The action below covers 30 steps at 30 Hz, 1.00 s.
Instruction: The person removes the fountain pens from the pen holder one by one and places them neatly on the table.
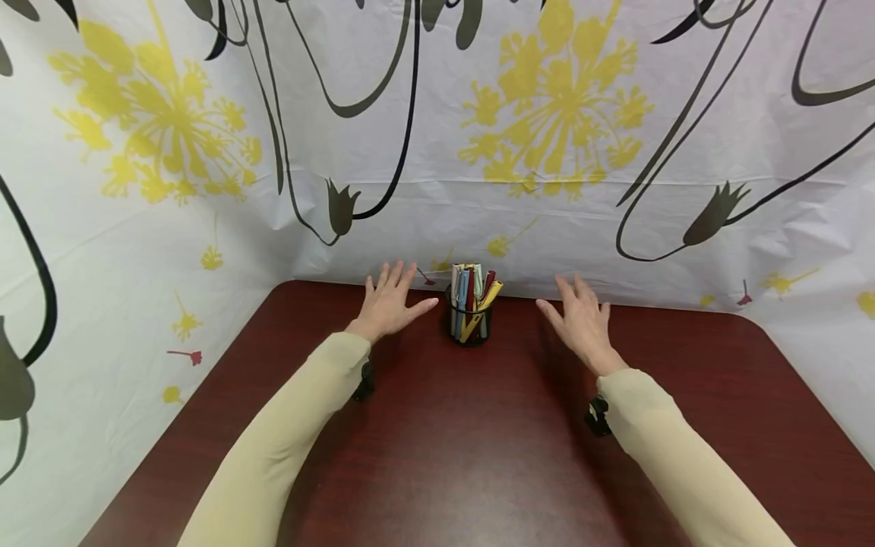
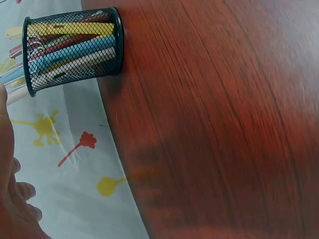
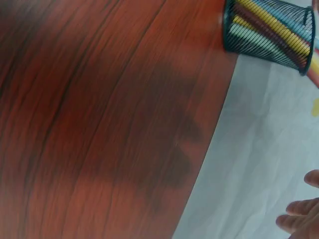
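A black mesh pen cup [image 1: 470, 323] stands upright near the far edge of the table. It holds several pens or markers [image 1: 472, 285] in white, blue, red, green and yellow. To its left my left hand [image 1: 390, 304] is held above the table with fingers spread, the thumb pointing at the cup but apart from it. My right hand [image 1: 581, 319] hovers on the other side, fingers extended, holding nothing. In the left wrist view the cup [image 2: 75, 50] appears sideways beside part of my hand [image 2: 17, 184]. The right wrist view cuts the cup [image 3: 269, 32] off at the top right.
The dark red wooden table [image 1: 465, 456] has rounded far corners. A white cloth [image 1: 424, 152] with yellow and grey plant prints hangs right behind it and along the left side. Both sleeves are pale, with a dark device [image 1: 598, 416] at each wrist.
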### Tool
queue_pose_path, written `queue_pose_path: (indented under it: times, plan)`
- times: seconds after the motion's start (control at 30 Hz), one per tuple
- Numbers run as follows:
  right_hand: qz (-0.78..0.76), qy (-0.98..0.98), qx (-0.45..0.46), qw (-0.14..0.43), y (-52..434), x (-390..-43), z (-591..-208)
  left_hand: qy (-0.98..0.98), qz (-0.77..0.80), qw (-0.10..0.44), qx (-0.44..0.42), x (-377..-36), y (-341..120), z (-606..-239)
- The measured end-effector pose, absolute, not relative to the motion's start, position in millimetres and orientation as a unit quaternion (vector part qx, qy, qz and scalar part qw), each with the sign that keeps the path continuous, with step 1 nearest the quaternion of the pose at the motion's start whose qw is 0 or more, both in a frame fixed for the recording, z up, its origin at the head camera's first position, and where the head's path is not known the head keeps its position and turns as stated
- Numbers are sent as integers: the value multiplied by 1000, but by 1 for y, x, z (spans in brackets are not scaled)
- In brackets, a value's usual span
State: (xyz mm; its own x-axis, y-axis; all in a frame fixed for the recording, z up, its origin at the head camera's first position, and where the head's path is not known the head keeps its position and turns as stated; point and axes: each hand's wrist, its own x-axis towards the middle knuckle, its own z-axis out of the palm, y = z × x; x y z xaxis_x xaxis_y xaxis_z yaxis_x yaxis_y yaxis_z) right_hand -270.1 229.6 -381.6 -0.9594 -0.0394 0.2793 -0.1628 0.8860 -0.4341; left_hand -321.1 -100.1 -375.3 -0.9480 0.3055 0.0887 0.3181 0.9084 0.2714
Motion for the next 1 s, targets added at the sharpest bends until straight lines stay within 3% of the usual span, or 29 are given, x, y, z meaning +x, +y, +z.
queue_pose_path:
  times: [0.27,0.57,1.0]
  plan:
    - [404,-897,66,166,209,-270,-382,-943,-291,12,-163,-319,-90,-382]
    - [569,-813,-7,124,182,-273,-385,-892,-432,10,-132,-316,-71,-395]
    - [627,-769,-27,118,161,-283,-392,-817,-565,-14,-113,-314,-50,-402]
